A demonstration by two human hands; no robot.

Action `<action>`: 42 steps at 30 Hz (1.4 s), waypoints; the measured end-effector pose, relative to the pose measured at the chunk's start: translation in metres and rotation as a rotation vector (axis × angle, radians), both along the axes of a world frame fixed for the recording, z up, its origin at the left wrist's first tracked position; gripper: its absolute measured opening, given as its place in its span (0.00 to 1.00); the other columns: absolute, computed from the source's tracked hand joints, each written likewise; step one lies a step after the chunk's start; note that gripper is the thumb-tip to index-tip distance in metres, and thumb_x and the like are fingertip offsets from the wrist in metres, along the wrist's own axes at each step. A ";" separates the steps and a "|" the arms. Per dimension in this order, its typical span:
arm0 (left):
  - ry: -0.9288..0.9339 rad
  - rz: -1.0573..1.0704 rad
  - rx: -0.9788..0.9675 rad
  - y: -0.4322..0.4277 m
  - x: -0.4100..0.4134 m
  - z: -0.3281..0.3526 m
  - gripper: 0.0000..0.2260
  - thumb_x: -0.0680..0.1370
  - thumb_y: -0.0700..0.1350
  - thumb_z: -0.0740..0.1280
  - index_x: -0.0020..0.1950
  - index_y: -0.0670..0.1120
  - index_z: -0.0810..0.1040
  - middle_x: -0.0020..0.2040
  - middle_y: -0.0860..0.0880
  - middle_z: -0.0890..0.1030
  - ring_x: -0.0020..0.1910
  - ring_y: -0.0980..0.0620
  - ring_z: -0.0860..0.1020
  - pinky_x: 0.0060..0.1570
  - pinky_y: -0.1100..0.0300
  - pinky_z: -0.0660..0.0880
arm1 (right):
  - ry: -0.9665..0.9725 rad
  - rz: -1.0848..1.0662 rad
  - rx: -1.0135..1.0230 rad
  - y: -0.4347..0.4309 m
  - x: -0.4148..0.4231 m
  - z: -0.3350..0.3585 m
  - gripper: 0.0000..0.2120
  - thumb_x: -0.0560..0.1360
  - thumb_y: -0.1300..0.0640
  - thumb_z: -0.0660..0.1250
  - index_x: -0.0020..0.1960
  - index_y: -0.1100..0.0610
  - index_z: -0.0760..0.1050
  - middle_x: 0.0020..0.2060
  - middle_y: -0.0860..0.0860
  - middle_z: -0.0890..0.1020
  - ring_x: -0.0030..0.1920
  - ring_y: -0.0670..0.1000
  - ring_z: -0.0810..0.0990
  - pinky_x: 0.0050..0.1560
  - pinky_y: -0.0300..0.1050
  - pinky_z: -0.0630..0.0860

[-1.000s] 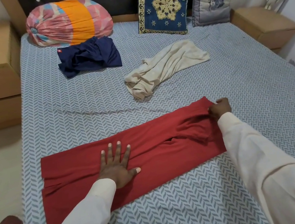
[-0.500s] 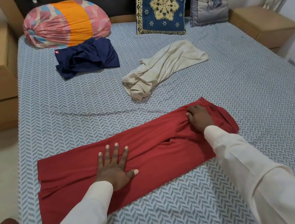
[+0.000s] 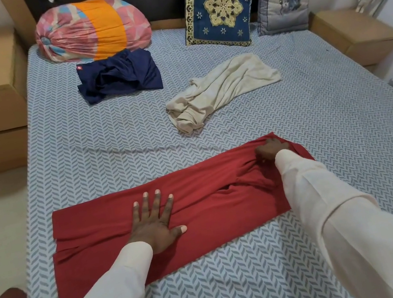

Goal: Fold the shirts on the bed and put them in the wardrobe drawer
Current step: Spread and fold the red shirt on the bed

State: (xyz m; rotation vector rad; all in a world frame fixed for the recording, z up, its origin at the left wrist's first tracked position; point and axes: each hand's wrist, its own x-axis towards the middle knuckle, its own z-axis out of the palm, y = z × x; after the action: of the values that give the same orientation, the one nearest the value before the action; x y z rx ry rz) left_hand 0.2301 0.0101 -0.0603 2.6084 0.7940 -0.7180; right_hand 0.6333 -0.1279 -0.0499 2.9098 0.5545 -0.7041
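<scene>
The right hand has come inward over the last second. It was pinching the far right corner of the long, narrow-folded red shirt, and it now sits on top of that end. Its fingers are curled into a gathered bunch of cloth, and a loop of red fabric has risen just right of the wrist. The left hand has stayed put, palm down on the middle of the band with fingers straight and spread, pinning it to the grey herringbone-patterned bed.

This looks like the start of the crosswise fold, with the right end about to be carried over toward the left while the flat hand holds the crease line. The red shirt lies across the near part of the bed and is only half folded. Two more are untouched: a crumpled navy blue shirt at the far left and a rumpled cream shirt at the far right, well apart from each other. Nothing has gone to a drawer yet.

The only marking is a small round red tag on the navy shirt's far left edge, and it is too small to read.
</scene>
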 end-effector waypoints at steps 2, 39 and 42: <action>0.003 0.007 -0.007 0.000 -0.001 0.000 0.39 0.76 0.72 0.47 0.76 0.58 0.29 0.74 0.49 0.25 0.72 0.43 0.24 0.71 0.41 0.29 | 0.028 0.014 0.053 0.000 -0.010 0.016 0.33 0.68 0.43 0.61 0.68 0.59 0.71 0.69 0.58 0.71 0.69 0.59 0.68 0.69 0.53 0.62; -0.437 1.002 0.020 -0.028 -0.197 0.020 0.32 0.75 0.53 0.68 0.73 0.41 0.60 0.66 0.37 0.69 0.62 0.37 0.73 0.60 0.45 0.72 | -0.200 0.733 0.541 0.060 -0.347 -0.008 0.17 0.74 0.49 0.57 0.54 0.57 0.77 0.49 0.59 0.78 0.51 0.62 0.75 0.53 0.54 0.72; -0.564 1.195 -0.170 -0.026 -0.212 0.019 0.23 0.69 0.57 0.69 0.59 0.47 0.71 0.56 0.45 0.79 0.54 0.43 0.79 0.56 0.48 0.76 | -0.126 0.800 0.532 0.092 -0.394 -0.002 0.18 0.76 0.48 0.56 0.55 0.58 0.76 0.51 0.59 0.77 0.53 0.62 0.74 0.55 0.54 0.72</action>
State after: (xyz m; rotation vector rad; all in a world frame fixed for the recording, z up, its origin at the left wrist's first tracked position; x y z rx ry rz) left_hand 0.0177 -0.0160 -0.0415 1.5536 1.6687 0.2728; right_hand 0.2394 -0.0354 -0.0515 2.6936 1.9633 -0.2747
